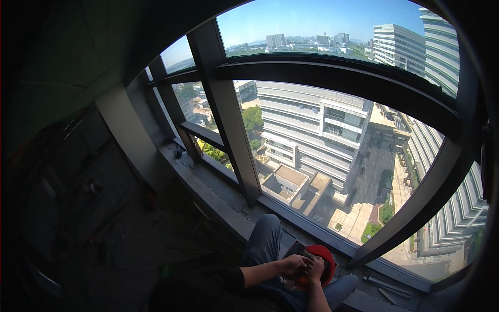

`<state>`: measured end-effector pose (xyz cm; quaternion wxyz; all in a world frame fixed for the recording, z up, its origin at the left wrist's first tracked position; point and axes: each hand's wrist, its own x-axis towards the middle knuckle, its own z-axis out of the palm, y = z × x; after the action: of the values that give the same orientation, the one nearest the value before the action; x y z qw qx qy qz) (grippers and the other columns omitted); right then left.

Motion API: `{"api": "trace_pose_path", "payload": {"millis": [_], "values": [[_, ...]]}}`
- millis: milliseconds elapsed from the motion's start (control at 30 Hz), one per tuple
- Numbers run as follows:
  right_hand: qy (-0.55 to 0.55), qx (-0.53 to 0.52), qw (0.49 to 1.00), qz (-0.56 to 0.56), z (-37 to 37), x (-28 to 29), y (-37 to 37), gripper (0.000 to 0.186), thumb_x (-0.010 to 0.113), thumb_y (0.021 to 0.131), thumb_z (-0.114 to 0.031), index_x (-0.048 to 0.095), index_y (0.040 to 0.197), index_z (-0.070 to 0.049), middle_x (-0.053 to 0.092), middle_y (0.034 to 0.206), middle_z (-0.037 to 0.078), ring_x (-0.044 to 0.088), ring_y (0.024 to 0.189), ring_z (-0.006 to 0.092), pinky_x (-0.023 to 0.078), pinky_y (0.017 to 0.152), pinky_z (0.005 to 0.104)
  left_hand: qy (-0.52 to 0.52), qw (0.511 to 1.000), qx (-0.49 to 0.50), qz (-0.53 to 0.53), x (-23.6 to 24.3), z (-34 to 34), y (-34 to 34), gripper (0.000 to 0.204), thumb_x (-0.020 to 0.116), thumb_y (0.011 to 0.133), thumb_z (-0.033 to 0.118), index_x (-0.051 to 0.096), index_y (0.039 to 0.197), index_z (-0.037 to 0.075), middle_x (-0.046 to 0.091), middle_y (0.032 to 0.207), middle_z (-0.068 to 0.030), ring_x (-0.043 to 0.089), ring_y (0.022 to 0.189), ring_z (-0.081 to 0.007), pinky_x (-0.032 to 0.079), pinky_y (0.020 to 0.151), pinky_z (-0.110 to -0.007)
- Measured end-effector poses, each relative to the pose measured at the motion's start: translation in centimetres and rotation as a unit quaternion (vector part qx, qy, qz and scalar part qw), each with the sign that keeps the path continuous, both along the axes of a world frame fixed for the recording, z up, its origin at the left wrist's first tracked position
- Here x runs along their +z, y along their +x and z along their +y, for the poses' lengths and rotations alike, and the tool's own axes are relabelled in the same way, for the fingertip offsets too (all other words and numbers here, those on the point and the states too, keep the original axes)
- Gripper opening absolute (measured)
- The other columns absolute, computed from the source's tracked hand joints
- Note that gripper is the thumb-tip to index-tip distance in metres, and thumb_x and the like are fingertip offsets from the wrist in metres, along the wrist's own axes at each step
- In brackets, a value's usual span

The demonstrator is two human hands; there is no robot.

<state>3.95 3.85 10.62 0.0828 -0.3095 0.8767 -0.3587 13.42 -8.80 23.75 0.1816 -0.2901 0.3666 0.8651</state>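
My left hand [295, 264] and my right hand [314, 268] meet over my lap, fingers bent and pressed together. Whatever is between them is too small or too hidden to make out. Just beyond and beside the hands rests a red, rounded thing [325, 254] with a dark inside, looking like a hard hat. Part of it is covered by my hands. A dark flat piece [294, 250] lies against my lap at the fingertips' far side; its kind is unclear.
My bent knees [265, 231] are beside a window ledge [208, 191]. Dark frames [221, 104] hold tall panes, with buildings far below. Long metal strips [387, 287] lie on the ledge at right. Scattered debris [93, 187] is on the dim floor at left.
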Motion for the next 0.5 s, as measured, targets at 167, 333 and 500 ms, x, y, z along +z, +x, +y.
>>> {"api": "trace_pose_path", "payload": {"millis": [167,333,500], "values": [[-0.008,0.012,1.000,0.005,0.4,0.2,0.0,0.021,0.069,0.082,-0.013,0.074,0.098,-0.001,0.065,0.109,0.016,0.062,0.095,0.0354,0.052,0.084,0.0423,-0.024,1.000,-0.012,-0.007,0.4,0.3,0.0,0.045,0.038,0.092,-0.012,0.059,0.131,-0.004,0.062,0.123,-0.0167,0.060,0.109,-0.0266,0.052,0.100,-0.036],[-0.017,0.005,1.000,-0.001,0.2,1.6,0.3,0.024,0.070,0.079,-0.012,0.075,0.100,-0.001,0.066,0.108,0.016,0.063,0.095,0.0340,0.052,0.086,0.0408,-0.040,0.999,-0.004,-0.023,-0.7,0.0,0.0,0.039,0.044,0.094,-0.006,0.061,0.129,-0.002,0.063,0.115,-0.0158,0.058,0.100,-0.0239,0.050,0.091,-0.031],[-0.024,-0.013,1.000,-0.011,0.0,0.7,0.3,0.025,0.071,0.077,-0.010,0.076,0.100,-0.002,0.067,0.108,0.016,0.064,0.095,0.0341,0.052,0.086,0.0404,-0.021,0.997,0.035,-0.058,-1.4,0.0,-0.4,0.028,0.050,0.097,0.004,0.064,0.122,0.001,0.063,0.101,-0.0132,0.056,0.087,-0.0199,0.047,0.078,-0.029]]}}
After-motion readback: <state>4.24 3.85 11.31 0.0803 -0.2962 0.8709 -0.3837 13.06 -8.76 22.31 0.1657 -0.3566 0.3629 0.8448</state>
